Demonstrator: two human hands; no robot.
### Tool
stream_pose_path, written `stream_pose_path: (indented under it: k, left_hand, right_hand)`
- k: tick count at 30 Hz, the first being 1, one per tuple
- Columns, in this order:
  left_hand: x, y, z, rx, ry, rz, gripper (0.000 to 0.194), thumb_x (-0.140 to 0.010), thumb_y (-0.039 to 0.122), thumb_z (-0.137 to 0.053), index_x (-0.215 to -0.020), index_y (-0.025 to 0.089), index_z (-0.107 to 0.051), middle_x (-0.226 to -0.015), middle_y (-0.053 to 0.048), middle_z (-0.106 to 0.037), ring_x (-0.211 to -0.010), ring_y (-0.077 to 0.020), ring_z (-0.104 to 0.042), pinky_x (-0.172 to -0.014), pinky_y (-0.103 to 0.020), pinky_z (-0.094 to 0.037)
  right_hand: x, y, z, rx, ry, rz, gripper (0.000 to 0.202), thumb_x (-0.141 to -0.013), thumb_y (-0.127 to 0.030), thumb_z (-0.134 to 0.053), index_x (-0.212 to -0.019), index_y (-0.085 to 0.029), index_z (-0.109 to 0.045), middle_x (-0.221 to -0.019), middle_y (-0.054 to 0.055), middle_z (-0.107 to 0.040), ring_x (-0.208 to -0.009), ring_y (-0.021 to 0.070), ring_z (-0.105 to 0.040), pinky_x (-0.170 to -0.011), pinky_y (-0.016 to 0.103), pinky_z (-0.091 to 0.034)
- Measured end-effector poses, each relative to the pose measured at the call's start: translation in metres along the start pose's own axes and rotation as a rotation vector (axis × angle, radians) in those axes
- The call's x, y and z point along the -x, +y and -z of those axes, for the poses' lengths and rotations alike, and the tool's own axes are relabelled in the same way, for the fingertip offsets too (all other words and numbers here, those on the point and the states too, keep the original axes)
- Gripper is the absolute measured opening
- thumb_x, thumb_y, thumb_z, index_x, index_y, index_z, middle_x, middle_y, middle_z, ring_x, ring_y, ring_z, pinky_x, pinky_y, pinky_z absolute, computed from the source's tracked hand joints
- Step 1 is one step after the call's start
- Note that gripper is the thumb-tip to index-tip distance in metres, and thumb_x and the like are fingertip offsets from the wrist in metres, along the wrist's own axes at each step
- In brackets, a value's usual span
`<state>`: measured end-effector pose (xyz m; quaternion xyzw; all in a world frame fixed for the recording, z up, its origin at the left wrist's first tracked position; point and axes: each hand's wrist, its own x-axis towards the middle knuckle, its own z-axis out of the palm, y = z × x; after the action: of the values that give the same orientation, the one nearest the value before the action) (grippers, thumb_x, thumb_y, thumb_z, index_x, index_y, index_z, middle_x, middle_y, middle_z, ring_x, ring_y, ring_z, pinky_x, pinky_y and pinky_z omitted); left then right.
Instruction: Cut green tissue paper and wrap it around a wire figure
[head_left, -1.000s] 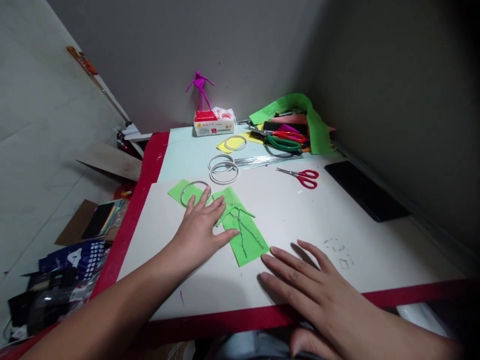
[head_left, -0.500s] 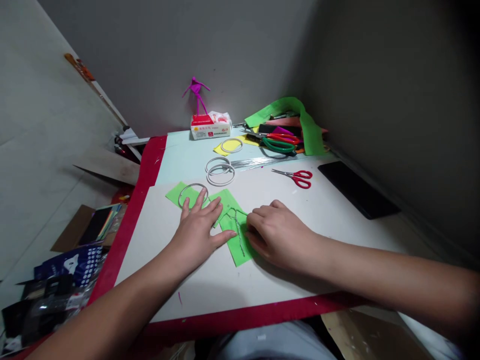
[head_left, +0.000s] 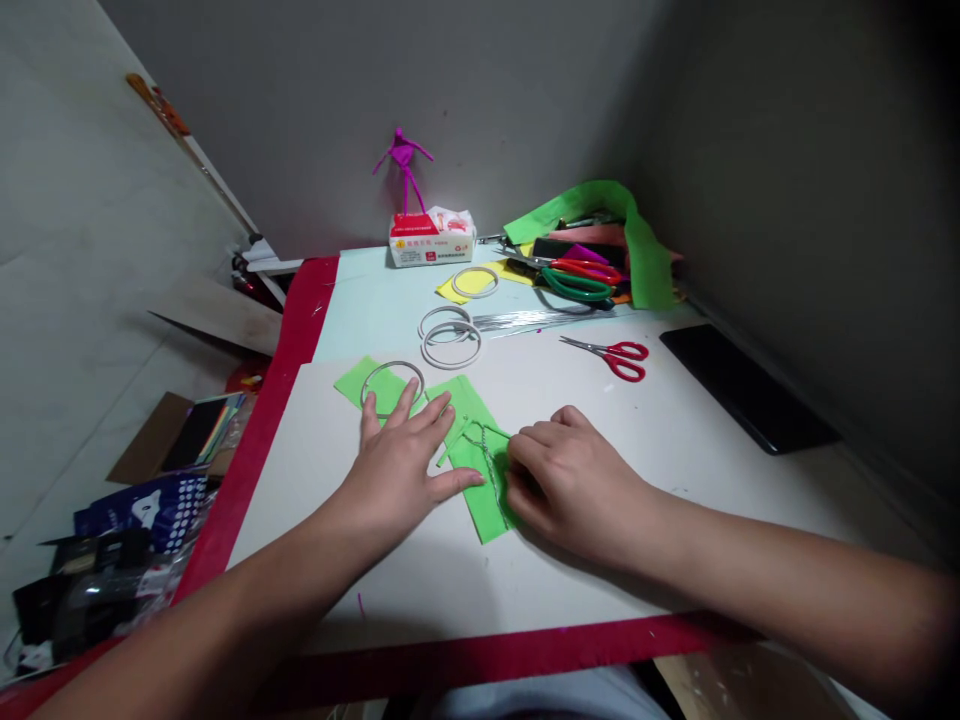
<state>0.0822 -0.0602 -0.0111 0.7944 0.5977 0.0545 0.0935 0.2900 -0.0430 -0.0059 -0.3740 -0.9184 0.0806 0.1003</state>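
Observation:
My left hand (head_left: 397, 465) lies flat with its fingers spread, its fingertips by a wire ring (head_left: 392, 364) and a green strip (head_left: 352, 381). Another green piece (head_left: 480, 510) extends between my hands, with a twisted wire figure (head_left: 491, 470) on top of it. My right hand (head_left: 566, 480) is closed at the right edge of that green piece, its fingertips pinched at the end of the figure's thin green-wrapped arm. The inside of the pinch is partly hidden.
Red-handled scissors (head_left: 622, 360), a black phone (head_left: 750, 385) and white rings (head_left: 451, 345) lie beyond my hands. At the back, a magenta figure (head_left: 403, 165) stands on a tissue pack (head_left: 431, 240), beside green-handled pliers (head_left: 576, 286) and green paper (head_left: 649, 260).
The view has shifted slightly. The wire figure has tilted a little toward my right hand, and a short green end now shows beside my left thumb. Both hands keep nearly the same pose.

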Motion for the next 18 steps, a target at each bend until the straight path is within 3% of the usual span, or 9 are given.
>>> stream_pose_path:
  k: [18]
  left_hand:
    - [0.0014, -0.0003, -0.0013, 0.011, 0.008, -0.006, 0.068, -0.082, 0.061, -0.054, -0.135, 0.019, -0.05, -0.148, -0.009, -0.042, -0.144, -0.0357, -0.017, -0.109, -0.069, -0.01]
  right_hand:
    - [-0.0025, 0.0007, -0.0023, -0.088, 0.018, -0.002, 0.013, -0.081, -0.02, -0.048, -0.069, -0.017, -0.052, -0.066, 0.001, -0.059, -0.06, 0.0124, -0.047, -0.071, 0.031, -0.026]
